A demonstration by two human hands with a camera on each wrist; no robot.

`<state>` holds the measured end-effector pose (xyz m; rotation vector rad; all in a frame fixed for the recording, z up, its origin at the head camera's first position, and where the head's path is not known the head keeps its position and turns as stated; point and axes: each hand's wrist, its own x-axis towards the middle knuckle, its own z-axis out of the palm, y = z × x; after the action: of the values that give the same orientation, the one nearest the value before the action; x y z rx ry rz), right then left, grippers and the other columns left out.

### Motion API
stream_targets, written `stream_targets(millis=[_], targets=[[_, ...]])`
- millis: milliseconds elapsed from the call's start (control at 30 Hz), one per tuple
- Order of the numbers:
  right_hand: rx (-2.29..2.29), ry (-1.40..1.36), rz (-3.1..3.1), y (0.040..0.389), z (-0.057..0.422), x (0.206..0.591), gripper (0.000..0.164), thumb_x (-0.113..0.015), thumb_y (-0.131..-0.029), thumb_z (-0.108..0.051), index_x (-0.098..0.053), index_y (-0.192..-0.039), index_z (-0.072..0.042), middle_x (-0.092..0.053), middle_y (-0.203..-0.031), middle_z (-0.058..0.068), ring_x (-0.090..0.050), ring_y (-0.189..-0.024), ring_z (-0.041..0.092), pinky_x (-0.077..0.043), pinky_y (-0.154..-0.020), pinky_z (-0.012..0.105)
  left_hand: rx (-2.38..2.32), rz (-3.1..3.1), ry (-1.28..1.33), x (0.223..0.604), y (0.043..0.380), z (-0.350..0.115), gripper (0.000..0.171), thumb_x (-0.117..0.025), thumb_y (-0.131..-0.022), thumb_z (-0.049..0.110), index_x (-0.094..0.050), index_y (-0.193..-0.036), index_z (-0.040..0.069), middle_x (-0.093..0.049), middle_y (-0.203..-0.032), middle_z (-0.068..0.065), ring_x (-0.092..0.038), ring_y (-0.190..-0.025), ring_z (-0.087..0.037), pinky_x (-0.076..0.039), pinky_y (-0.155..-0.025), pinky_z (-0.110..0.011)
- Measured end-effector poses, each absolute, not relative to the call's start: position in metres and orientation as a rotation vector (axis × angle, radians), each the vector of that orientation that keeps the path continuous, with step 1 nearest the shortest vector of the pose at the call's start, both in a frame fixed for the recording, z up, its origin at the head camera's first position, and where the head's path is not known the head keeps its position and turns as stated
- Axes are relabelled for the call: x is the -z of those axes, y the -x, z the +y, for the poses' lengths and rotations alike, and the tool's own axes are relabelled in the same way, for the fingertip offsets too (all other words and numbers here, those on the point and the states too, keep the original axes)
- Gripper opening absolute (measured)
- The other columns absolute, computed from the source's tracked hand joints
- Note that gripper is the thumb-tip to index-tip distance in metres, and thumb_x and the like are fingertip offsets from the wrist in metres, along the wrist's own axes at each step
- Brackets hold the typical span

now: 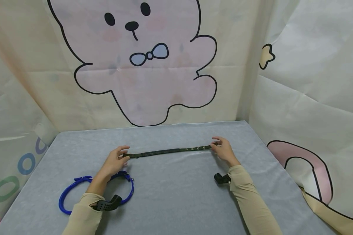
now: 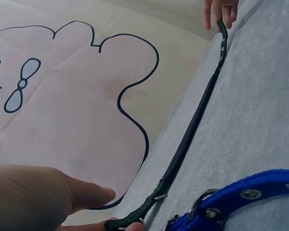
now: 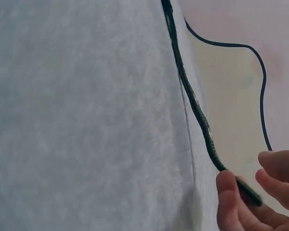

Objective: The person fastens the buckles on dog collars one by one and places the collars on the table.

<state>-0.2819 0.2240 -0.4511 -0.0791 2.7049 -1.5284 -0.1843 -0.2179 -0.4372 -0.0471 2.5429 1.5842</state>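
Observation:
A dark green collar [image 1: 167, 151] with metal eyelets stretches almost straight between both hands, over the far half of the table. The left hand [image 1: 115, 161] pinches its buckle end; in the left wrist view the thumb and fingers [image 2: 94, 195] show at that end. At the other end, the eyelet side, the right hand [image 1: 223, 150] holds the tip. The right wrist view shows that tip among the fingers [image 3: 227, 199]. A blue collar [image 1: 65, 195], closed into a loop, lies on the table beneath the left forearm, which hides part of it.
A light grey-blue cloth covers the table [image 1: 176, 195]. Behind it hangs a pale backdrop [image 1: 229, 19] with a bear drawing, and printed sheets [image 1: 311, 107] stand along both sides. Each wrist wears a black camera [image 1: 109, 204].

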Motion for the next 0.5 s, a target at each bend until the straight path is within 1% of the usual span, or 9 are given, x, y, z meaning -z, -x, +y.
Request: stream_targets(millis=[67, 167, 233, 300, 400, 500], targets=[[1.649, 0.071, 2.636, 0.2813, 0.2223, 0.4498, 0.047, -0.054, -0.100, 0.001, -0.045, -0.146, 0.008, -0.057, -0.133, 0.034, -0.068, -0.084, 0.009, -0.053, -0.073, 0.016, -1.590, 2.560, 0.037, 0.4375, 0.1844, -0.2181, 0.054, -0.049, -0.101, -0.004, -0.035, -0.153, -0.002, -0.031, -0.156, -0.036, -0.043, -0.139, -0.052, -0.055, -0.098, -0.046], [1.831, 0.080, 2.530, 0.2814, 0.2210, 0.4490, 0.047, -0.052, -0.098, 0.009, -0.044, -0.145, 0.012, -0.053, -0.136, 0.038, -0.066, -0.081, 0.002, -0.053, -0.074, 0.013, -1.574, 2.607, 0.022, 0.4384, 0.1847, -0.2184, 0.056, -0.049, -0.096, -0.010, -0.039, -0.151, -0.002, -0.035, -0.155, -0.035, -0.046, -0.137, -0.052, -0.054, -0.095, -0.042], [1.924, 0.088, 2.472, 0.2819, 0.2203, 0.4489, 0.047, -0.051, -0.097, 0.011, -0.044, -0.144, 0.013, -0.050, -0.138, 0.039, -0.065, -0.079, -0.003, -0.053, -0.075, 0.011, -1.581, 2.629, 0.022, 0.4385, 0.1847, -0.2175, 0.056, -0.049, -0.095, -0.011, -0.042, -0.150, -0.001, -0.039, -0.154, -0.033, -0.045, -0.138, -0.051, -0.052, -0.097, -0.043], [1.990, 0.086, 2.428, 0.2821, 0.2200, 0.4487, 0.047, -0.050, -0.098, 0.011, -0.044, -0.144, 0.013, -0.049, -0.139, 0.039, -0.065, -0.079, -0.005, -0.054, -0.077, 0.011, -1.603, 2.641, 0.033, 0.4385, 0.1848, -0.2163, 0.054, -0.049, -0.095, -0.011, -0.045, -0.149, -0.001, -0.042, -0.153, -0.032, -0.045, -0.138, -0.050, -0.050, -0.103, -0.048], [2.033, 0.074, 2.391, 0.2819, 0.2196, 0.4482, 0.046, -0.051, -0.100, 0.008, -0.045, -0.146, 0.009, -0.048, -0.141, 0.035, -0.066, -0.081, -0.006, -0.054, -0.079, 0.011, -1.645, 2.655, 0.070, 0.4391, 0.1849, -0.2139, 0.050, -0.053, -0.097, -0.008, -0.049, -0.146, -0.001, -0.046, -0.151, -0.029, -0.046, -0.139, -0.047, -0.045, -0.108, -0.053], [2.070, 0.071, 2.355, 0.2820, 0.2182, 0.4472, 0.045, -0.053, -0.101, 0.004, -0.047, -0.146, 0.006, -0.050, -0.139, 0.030, -0.067, -0.084, -0.005, -0.055, -0.081, 0.012, -1.660, 2.685, 0.110, 0.4400, 0.1853, -0.2118, 0.045, -0.057, -0.098, -0.004, -0.053, -0.143, -0.001, -0.051, -0.148, -0.026, -0.048, -0.137, -0.044, -0.045, -0.109, -0.053]])
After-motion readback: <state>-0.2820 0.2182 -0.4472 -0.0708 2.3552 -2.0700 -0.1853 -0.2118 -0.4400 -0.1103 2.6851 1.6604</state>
